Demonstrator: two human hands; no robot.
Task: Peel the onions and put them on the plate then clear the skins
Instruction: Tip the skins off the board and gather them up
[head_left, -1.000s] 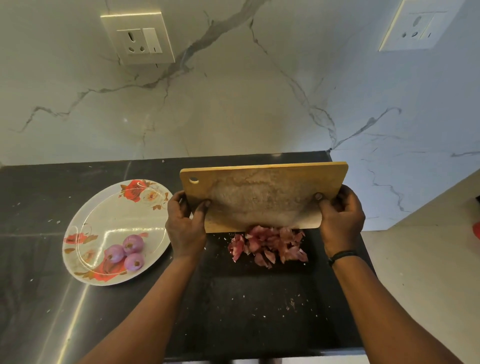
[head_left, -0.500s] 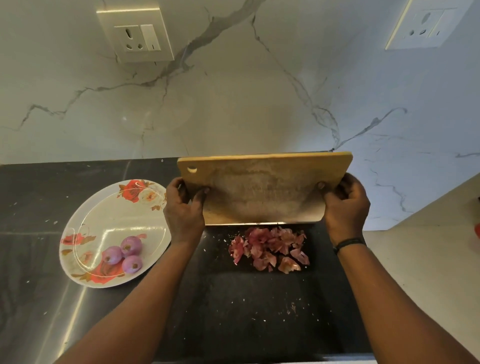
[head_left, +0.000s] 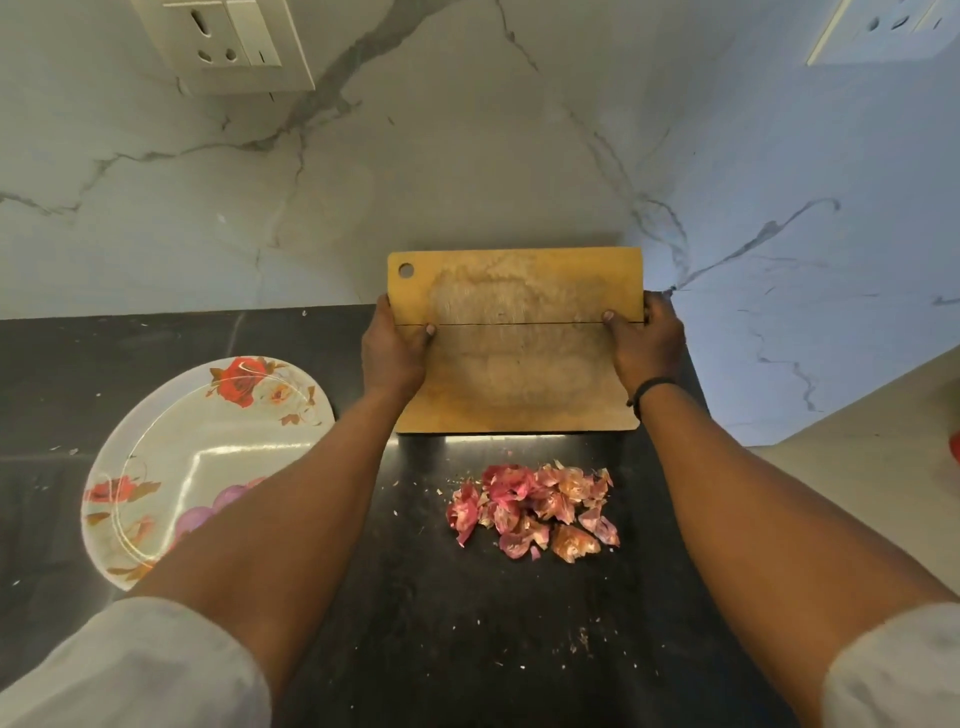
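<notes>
board: cutting board (head_left: 514, 338) has moved away from the body since 0.5 s ago; it was tilted up on edge right over the skins, now it sits farther back near the marble wall, far edge raised. Can't tell if the near edge rests on the bench (head_left: 467, 623).
skins: pile of onion skins (head_left: 532, 512) is off the board and lying on the bare bench, now on the body side of both hands, well apart from the board's near edge. Small flakes scattered nearer the body.
meaning: judgement – board is emptied and being parked; peeling looks done, what's left is collecting the skins off the bench.
left hand: left hand (head_left: 395, 348) grips the board's left edge, thumb on the top face, fingers wrapped behind and hidden.
right hand: right hand (head_left: 644, 345) grips the right edge the same way, thumb on top; dark band on the wrist.
grip state: both hands closed around the board, nothing else held.
onions: peeled onions (head_left: 208, 512) are on the plate (head_left: 166, 431), left of and nearer the body than the left hand; mostly hidden behind the left forearm, count not readable.
plate: flowered, flat on the bench, apart from the board.
next: judgement – let go of the board, then sweep the pile plus loose flakes.
</notes>
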